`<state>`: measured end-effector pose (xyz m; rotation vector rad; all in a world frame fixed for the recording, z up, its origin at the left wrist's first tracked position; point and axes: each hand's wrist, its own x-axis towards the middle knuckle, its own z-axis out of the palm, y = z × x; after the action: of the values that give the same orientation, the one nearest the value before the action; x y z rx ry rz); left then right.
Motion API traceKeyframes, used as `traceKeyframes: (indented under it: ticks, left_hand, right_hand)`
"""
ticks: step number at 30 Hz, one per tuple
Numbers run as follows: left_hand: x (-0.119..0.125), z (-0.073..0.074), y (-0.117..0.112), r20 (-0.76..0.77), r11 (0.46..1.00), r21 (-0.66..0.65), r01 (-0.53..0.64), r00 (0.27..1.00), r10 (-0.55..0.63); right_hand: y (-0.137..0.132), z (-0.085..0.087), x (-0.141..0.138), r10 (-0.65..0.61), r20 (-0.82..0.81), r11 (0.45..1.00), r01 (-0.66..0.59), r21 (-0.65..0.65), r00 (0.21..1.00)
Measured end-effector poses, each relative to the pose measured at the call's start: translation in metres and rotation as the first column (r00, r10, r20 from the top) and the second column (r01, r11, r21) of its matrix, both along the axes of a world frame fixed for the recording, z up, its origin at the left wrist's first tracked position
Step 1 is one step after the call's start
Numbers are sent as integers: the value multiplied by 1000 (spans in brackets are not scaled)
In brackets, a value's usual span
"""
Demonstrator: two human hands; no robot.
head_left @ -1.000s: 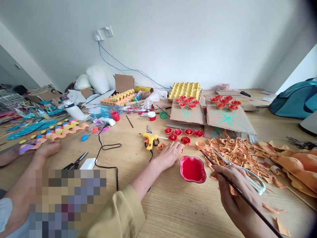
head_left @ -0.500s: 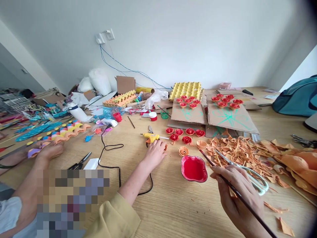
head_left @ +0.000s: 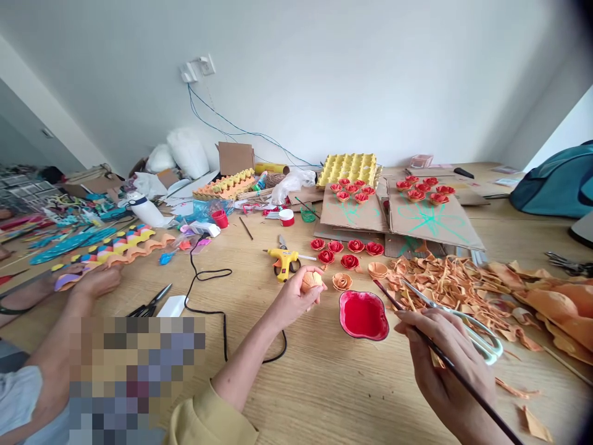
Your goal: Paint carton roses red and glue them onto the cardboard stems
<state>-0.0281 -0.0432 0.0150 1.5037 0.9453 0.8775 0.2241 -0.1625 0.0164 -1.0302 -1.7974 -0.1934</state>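
Note:
Pinched in my left hand (head_left: 296, 295) is an orange paper flower (head_left: 312, 282), its rounded underside showing, raised a little off the table. My right hand (head_left: 449, 364) is closed around a dark paintbrush (head_left: 438, 355), whose reddish tip points to the upper left. Between both hands stands a scalloped dish of red paint (head_left: 364, 315). Beyond the dish lie an unpainted orange flower (head_left: 342, 282), an orange paper coil (head_left: 377, 270) and several red-painted flowers (head_left: 355, 245). A yellow glue gun (head_left: 284, 262) rests just past my left hand.
Orange scraps (head_left: 445, 278) and light-green-handled scissors (head_left: 486, 346) lie by my right hand. Red flowers stand on cardboard sheets (head_left: 430, 222) at the back. On the left, a co-worker's hands (head_left: 97, 284) hold a painted egg-carton strip (head_left: 115, 250); black scissors (head_left: 151, 303) and a cord (head_left: 225, 327) lie nearer.
My left hand has lifted the orange flower from beside the glue gun and turned it, uncovering the gun's handle. My right hand and the paintbrush have stayed almost still.

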Motion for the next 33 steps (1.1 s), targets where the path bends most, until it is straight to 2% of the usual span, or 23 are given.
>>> traceKeyframes:
  ticks: [6, 13, 22, 28, 31, 33]
  left_hand:
    - [-4, 1, -14, 0, 988, 12, 157, 988, -157]
    - [-11, 3, -19, -53, 977, 49, 210, 977, -207]
    - [-20, 9, -22, 27, 977, 75, 198, 979, -200]
    - [-17, 7, -19, -15, 983, 156, 99, 995, -98]
    - [-16, 7, -17, -51, 985, 149, 84, 996, -77]
    - [-17, 8, -17, -129, 982, 160, 103, 988, -83]
  right_hand:
    - [-1, 7, -3, -31, -36, 998, 29, -62, 999]
    - [-2, 10, -7, -57, -128, 976, 28, -217, 990]
    - [0, 9, -8, -41, -74, 955, 17, -297, 996]
    - [1, 5, -2, -91, -35, 950, 76, -303, 995]
    - [-1, 5, 2, -129, -115, 937, 84, -339, 985]
    - [-3, 5, 3, -129, -234, 925, 31, -380, 964]
